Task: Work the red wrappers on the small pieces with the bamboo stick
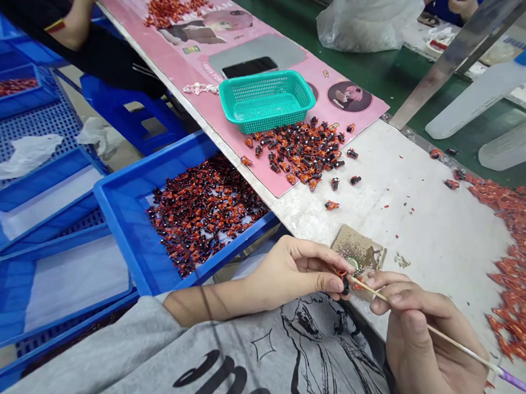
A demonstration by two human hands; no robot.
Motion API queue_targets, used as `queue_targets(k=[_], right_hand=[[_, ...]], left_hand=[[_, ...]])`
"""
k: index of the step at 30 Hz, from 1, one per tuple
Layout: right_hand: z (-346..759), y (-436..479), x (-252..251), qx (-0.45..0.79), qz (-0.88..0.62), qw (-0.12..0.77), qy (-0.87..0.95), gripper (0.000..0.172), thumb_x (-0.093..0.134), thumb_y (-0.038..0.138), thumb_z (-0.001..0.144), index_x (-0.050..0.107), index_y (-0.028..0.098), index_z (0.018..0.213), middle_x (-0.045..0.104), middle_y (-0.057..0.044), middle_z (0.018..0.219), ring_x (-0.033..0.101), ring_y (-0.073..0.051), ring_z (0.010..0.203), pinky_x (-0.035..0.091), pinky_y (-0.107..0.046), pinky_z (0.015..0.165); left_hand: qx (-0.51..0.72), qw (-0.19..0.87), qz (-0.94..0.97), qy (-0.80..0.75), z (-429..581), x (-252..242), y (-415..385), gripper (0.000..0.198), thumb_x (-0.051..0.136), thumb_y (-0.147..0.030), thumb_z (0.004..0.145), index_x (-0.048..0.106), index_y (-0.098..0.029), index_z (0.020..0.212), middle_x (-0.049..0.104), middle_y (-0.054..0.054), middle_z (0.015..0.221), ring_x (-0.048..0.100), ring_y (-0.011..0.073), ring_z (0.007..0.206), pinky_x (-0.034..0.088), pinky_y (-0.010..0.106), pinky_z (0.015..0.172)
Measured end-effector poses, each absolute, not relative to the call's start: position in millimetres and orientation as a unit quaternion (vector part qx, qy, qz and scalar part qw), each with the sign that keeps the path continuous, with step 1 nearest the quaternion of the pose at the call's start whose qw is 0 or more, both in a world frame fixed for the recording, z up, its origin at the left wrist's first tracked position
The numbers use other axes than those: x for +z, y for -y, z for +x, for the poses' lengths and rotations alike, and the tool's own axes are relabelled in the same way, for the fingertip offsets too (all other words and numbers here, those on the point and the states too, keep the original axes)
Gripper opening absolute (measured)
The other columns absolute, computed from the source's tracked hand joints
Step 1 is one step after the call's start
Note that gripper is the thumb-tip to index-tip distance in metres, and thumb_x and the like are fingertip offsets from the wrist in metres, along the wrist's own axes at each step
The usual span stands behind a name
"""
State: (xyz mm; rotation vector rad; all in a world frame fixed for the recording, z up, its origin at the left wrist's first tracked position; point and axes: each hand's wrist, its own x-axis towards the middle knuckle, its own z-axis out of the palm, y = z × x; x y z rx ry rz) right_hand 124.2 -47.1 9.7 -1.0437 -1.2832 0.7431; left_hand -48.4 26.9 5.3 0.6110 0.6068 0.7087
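Two hands busy over a smeared card (359, 251) at the table's near edge
The left hand (291, 273) pinches a small orange-and-black piece (343, 283) between finger and thumb; the right hand (420, 336) grips a thin wooden stick (457, 344), tip just beside that piece; beyond, orange scraps (523, 267) heap on the white table (429, 220), dark-and-orange pieces (205, 213) fill a blue crate (126, 198), and a teal basket (267, 101) sits on a pink mat (352, 114)
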Motion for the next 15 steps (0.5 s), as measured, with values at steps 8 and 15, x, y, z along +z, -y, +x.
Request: queue_targets(k=[8,15], right_hand=[[124.2,50.0,8.7,0.326,-0.458,0.599,0.570,0.014,0.057,0.013,0.097,0.069,0.020,0.100,0.068,-0.004,0.077,0.066,-0.022,0.093,0.056,-0.042,0.085],[122.9,48.1,6.5,0.317,-0.456,0.612,0.563,0.014,0.058,0.014,0.097,0.070,0.020,0.100,0.068,-0.003,0.075,0.067,-0.022,0.092,0.056,-0.042,0.084]], left_hand=[[0.339,0.840,0.302,-0.299,-49.5,6.2,-26.8,0.031,0.096,-0.030,0.058,0.080,-0.013,0.078,0.075,0.004,0.075,0.071,0.0132,0.064,0.060,0.024,0.066],[0.343,0.806,0.373,-0.305,-51.6,7.5,-26.4,0.025,0.094,-0.027,0.062,0.081,-0.014,0.079,0.077,0.006,0.081,0.071,0.0134,0.068,0.062,0.025,0.072]])
